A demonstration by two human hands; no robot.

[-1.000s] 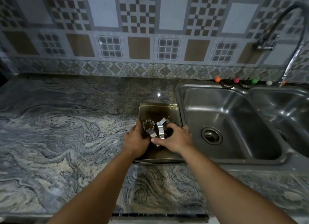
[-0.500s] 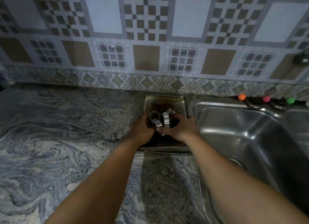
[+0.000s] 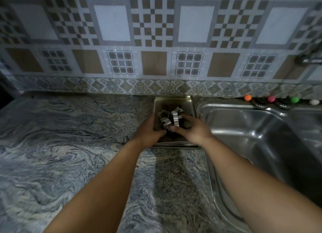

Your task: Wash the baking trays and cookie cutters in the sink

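Observation:
A dark metal baking tray [image 3: 173, 99] lies on the marble counter just left of the sink [image 3: 261, 138], and a second tray edge shows beneath it. In the tray stand shiny cookie cutters: a flower-shaped one [image 3: 163, 113], a taller one [image 3: 176, 115] and a small one [image 3: 167, 124]. My left hand [image 3: 148, 133] grips the tray's left edge, thumb over the rim beside the cutters. My right hand [image 3: 193, 131] reaches in from the right, with its thumb and forefinger pinching the cutters.
The grey swirled counter [image 3: 69, 145] spreads left and toward me. A patterned tile wall [image 3: 153, 41] rises right behind the tray. Small coloured balls [image 3: 247, 97] line the sink's back ledge. Part of the tap [image 3: 308, 58] juts out at the right edge.
Both hands stay on the tray and cutters. My view has swung left and closer, so the sink's drain and second basin have slid out of sight.

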